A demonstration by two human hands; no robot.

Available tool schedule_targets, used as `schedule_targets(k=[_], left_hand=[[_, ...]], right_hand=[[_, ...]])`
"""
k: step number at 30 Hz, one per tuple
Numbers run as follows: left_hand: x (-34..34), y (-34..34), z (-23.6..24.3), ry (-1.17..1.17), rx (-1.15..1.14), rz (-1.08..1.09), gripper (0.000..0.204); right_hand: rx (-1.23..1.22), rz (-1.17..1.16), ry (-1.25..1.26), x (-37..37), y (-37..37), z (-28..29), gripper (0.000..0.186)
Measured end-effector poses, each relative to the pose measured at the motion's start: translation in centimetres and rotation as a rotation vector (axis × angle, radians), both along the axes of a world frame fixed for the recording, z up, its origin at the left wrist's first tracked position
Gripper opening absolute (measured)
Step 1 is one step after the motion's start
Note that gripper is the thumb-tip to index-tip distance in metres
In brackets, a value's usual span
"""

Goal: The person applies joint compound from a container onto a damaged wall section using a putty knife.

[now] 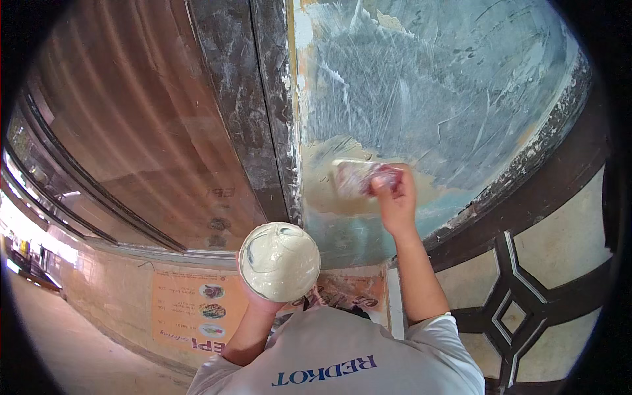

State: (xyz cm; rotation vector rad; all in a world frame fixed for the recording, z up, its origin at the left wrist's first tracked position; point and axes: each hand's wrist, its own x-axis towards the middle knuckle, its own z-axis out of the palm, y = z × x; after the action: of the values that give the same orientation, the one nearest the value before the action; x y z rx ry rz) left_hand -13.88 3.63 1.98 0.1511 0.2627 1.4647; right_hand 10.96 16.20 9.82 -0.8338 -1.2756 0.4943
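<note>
In the head view my left hand (262, 299) holds a round tub (279, 262) of creamy white paste from below and the side, low and left of centre. My right hand (395, 187) grips a blurred, smeared scraper (352, 176) with a pale blade and reddish part, at the wall panel (428, 85) in front of me. That panel is patchy grey-blue, streaked with white, with beige and turquoise areas lower down around the scraper. A narrow cream strip edges its left side, beside a dark post (257, 99).
A glazed panel (131, 131) with dark rails fills the left side. A dark door (533, 283) with pale insets stands at the right. An orange poster (178, 309) is on the low wall at lower left, above a pale floor (59, 336).
</note>
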Motion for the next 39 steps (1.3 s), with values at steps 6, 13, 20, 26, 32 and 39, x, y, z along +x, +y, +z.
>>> schedule_targets(k=[6,13,20,26,32,39], left_hand=[[1.8,-0.3,1.2,0.406,0.217,0.119,0.057],[2.1,-0.5,-1.2,0.205,0.0,0.126,0.061],[3.9,-1.2,-0.6,0.336,0.199,0.081,0.066],[4.9,-1.2,-1.4,-0.12,0.127,0.007,0.067],[5.7,-1.1,0.4,0.25,0.248,0.089,0.068],[6.2,-1.2,1.2,-0.052,0.135,0.067,0.066]], right_hand=[[-0.405,0.615,-0.229,-2.5,0.9,-1.4,0.022],[-0.383,0.779,-0.457,-3.0,1.4,-2.5,0.026],[-0.558,0.854,-0.555,-0.3,1.1,-3.0,0.028],[-0.573,0.861,-0.719,2.6,0.8,-2.0,0.03],[-0.572,0.841,-0.875,6.1,0.9,-1.0,0.03],[-0.654,0.774,-0.829,9.3,0.3,-0.4,0.028]])
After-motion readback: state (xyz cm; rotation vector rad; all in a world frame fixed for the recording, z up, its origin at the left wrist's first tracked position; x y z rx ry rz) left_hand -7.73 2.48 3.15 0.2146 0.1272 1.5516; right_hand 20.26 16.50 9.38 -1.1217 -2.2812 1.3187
